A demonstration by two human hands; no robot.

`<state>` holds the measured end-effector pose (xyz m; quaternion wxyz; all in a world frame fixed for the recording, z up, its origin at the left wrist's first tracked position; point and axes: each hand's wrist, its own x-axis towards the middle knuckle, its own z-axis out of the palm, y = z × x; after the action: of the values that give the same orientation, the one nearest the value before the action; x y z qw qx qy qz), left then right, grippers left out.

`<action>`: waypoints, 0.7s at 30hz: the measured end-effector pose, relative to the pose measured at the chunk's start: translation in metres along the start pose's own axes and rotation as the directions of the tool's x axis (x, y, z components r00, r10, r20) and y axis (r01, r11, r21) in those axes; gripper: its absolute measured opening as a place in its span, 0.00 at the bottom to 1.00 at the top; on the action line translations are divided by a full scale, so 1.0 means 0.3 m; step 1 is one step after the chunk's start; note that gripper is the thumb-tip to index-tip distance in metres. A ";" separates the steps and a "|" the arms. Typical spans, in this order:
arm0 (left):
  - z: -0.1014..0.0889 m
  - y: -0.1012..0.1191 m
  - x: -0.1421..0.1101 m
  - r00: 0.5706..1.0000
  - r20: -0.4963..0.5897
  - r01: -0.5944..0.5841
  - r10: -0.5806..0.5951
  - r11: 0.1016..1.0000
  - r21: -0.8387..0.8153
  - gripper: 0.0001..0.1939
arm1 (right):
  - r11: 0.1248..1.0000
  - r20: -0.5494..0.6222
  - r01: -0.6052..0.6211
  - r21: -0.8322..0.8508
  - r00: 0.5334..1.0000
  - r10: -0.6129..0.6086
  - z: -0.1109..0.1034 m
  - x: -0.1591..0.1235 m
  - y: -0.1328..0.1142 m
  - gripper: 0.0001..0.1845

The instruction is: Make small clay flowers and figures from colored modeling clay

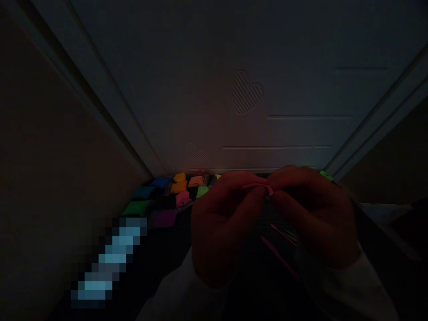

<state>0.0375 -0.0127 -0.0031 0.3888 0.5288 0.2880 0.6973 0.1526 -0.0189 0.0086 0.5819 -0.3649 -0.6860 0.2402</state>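
Both hands meet in the middle of the dim head view, raised above a dark table. A thin, curved strip of pink modelling clay (257, 185) is pinched between their fingertips. My left hand (222, 223) has its thumb and forefinger closed on the strip's longer part. On the other side, my right hand (317, 214) pinches its bent right end. Below the hands lie slim pink modelling tools (279, 256), partly covered by my right hand and sleeve.
Coloured clay packets, among them a green one (137, 207), a purple one (164, 218) and an orange one (179, 187), lie at the back left. A blurred bright screen-like patch (112, 258) is at the left. Behind stands a white panel (207, 89) with embossed hearts.
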 end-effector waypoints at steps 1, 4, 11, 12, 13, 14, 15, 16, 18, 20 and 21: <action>0.000 0.001 0.000 1.000 0.000 -0.003 0.003 1.000 0.010 0.05 | 1.000 -0.003 0.001 0.003 1.000 -0.001 0.000 0.001 0.000 0.04; -0.002 0.002 0.001 1.000 0.008 -0.011 0.011 1.000 0.020 0.04 | 1.000 0.003 0.009 0.010 1.000 -0.009 -0.003 0.002 0.001 0.04; -0.007 -0.001 0.005 0.999 0.032 -0.013 0.012 0.999 0.034 0.05 | 1.000 0.027 0.010 -0.005 1.000 -0.009 -0.008 0.001 0.001 0.05; -0.008 -0.001 0.006 0.999 0.035 -0.013 0.012 0.999 0.031 0.05 | 1.000 0.027 0.013 -0.009 1.000 -0.013 -0.008 0.000 0.001 0.05; -0.008 -0.001 0.006 0.999 0.036 -0.014 0.013 1.000 0.026 0.05 | 1.000 0.024 0.015 -0.013 1.000 -0.015 -0.008 0.000 0.002 0.05; -0.008 -0.001 0.006 0.999 0.034 -0.014 0.013 1.000 0.019 0.06 | 1.000 0.022 0.015 -0.020 1.000 -0.015 -0.008 0.000 0.002 0.04; -0.008 -0.001 0.006 0.999 0.032 -0.012 0.011 1.000 0.014 0.06 | 1.000 0.022 0.014 -0.026 1.000 -0.014 -0.007 0.000 0.002 0.04; -0.008 -0.001 0.006 0.999 0.032 -0.006 0.005 1.000 0.013 0.05 | 0.999 0.020 0.012 -0.029 1.000 -0.012 -0.007 -0.001 0.002 0.04; -0.009 -0.001 0.006 0.999 0.035 0.004 -0.004 1.000 0.011 0.05 | 1.000 0.017 0.009 -0.027 1.000 -0.009 -0.006 -0.001 0.002 0.05; -0.010 -0.001 0.005 0.999 0.054 0.006 -0.006 1.000 -0.002 0.06 | 1.000 0.015 0.008 -0.018 1.000 -0.007 -0.004 -0.002 0.003 0.05; -0.011 -0.002 0.004 0.998 0.063 0.004 -0.004 1.000 -0.011 0.07 | 1.000 0.012 0.007 -0.015 1.000 -0.007 -0.004 -0.002 0.003 0.05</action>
<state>0.0342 -0.0112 -0.0038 0.4020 0.5478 0.2728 0.6811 0.1539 -0.0188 0.0077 0.5758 -0.3653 -0.6926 0.2353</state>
